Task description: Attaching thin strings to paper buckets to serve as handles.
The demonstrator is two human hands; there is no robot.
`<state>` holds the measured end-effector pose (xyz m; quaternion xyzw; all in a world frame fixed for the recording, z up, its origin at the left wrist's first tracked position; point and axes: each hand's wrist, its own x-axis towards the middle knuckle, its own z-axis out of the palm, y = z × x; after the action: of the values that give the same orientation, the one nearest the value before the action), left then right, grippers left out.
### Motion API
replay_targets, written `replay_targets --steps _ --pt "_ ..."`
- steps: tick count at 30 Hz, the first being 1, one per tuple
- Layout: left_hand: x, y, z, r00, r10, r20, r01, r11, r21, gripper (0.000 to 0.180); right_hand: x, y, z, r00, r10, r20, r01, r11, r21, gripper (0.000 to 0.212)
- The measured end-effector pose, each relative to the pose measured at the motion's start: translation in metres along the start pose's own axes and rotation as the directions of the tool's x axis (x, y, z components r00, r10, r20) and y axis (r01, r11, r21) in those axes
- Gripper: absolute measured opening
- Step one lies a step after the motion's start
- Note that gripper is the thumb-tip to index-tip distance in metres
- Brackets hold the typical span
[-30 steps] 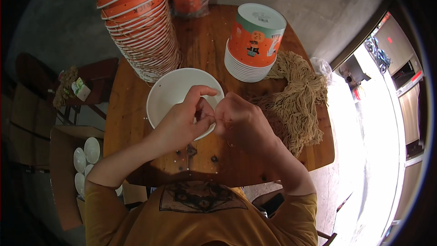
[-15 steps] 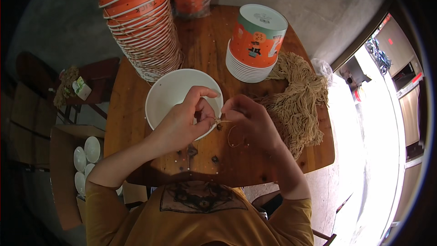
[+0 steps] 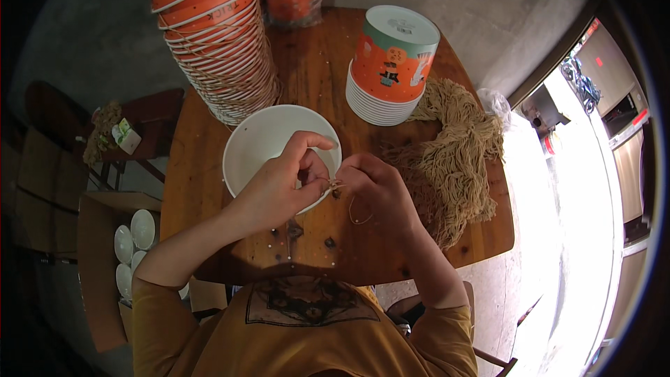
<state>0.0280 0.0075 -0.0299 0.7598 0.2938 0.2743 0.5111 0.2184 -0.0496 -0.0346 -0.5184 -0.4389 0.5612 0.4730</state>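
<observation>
A white-lined paper bucket (image 3: 242, 145) stands mouth up in front of me. My left hand (image 3: 293, 180) is over its near right rim, thumb and fingers pinching a thin piece of twine (image 3: 336, 186). Close beside it, my right hand (image 3: 377, 185) has its fingers pressed together at the same twine. A loose loop of the strand hangs below the right hand against the table. The exact grip of the right fingertips is partly hidden. To the right lies a thick bundle of tan twine strands (image 3: 464, 160).
A tall leaning stack of orange buckets (image 3: 216, 42) wound with twine rises at the far left of the wooden table (image 3: 307, 49). Upside-down nested buckets (image 3: 392, 63) stand at the back right. A cardboard box (image 3: 98, 272) with white bowl-like things sits on the floor at left.
My right hand has shifted slightly left, nearer to the left fingertips, and its forearm has swung inward. The left hand stays in place on the twine.
</observation>
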Motion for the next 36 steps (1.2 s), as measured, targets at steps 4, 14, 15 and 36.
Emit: replay_targets --steps 4,14,15,36 --pt "0.0 -0.001 -0.001 1.0 0.0 0.007 0.0 1.0 0.0 0.043 -0.003 0.014 0.0 0.986 -0.167 -0.03 0.165 0.985 -0.045 0.007" --pt "0.0 -0.004 0.0 0.996 0.04 0.081 -0.038 0.999 -0.016 0.049 -0.004 0.022 0.003 0.858 -0.513 0.013 0.461 0.758 -0.461 0.01" --pt "0.0 -0.004 0.0 0.996 0.038 0.08 -0.037 0.999 -0.016 0.049 -0.004 0.023 0.004 0.877 -0.48 -0.008 0.431 0.794 -0.429 0.01" --pt "-0.004 0.007 -0.005 1.0 -0.015 -0.018 0.02 0.953 0.302 0.009 -0.014 0.036 -0.003 0.843 -0.539 -0.002 0.478 0.749 -0.459 0.018"
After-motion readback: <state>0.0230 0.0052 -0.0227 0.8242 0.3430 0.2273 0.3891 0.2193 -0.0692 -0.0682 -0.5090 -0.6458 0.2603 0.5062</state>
